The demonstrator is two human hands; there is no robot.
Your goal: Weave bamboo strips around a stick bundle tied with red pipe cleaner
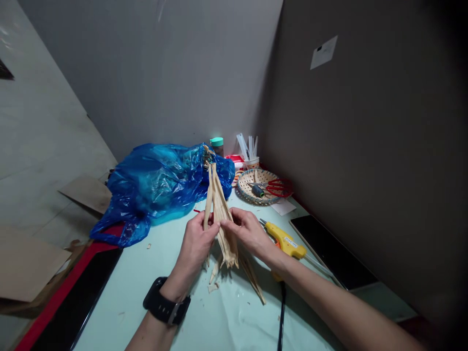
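I hold a bundle of pale flat straw strips (218, 204) upright over the light green table (226, 317). My left hand (195, 243), with a black watch on its wrist, pinches the strips from the left. My right hand (246, 231) pinches them from the right at about the same height. Both hands are closed on the bundle. The strips fan out below my fingers, and a few short loose pieces (215, 280) lie on the table under them.
A crumpled blue plastic bag (157, 185) lies at the back left. A yellow glue gun (285, 241) rests right of my hands, beside a dark tablet (329, 248). A woven basket (256, 187) with red scissors, a cup of white sticks and a green-lidded jar stand by the wall.
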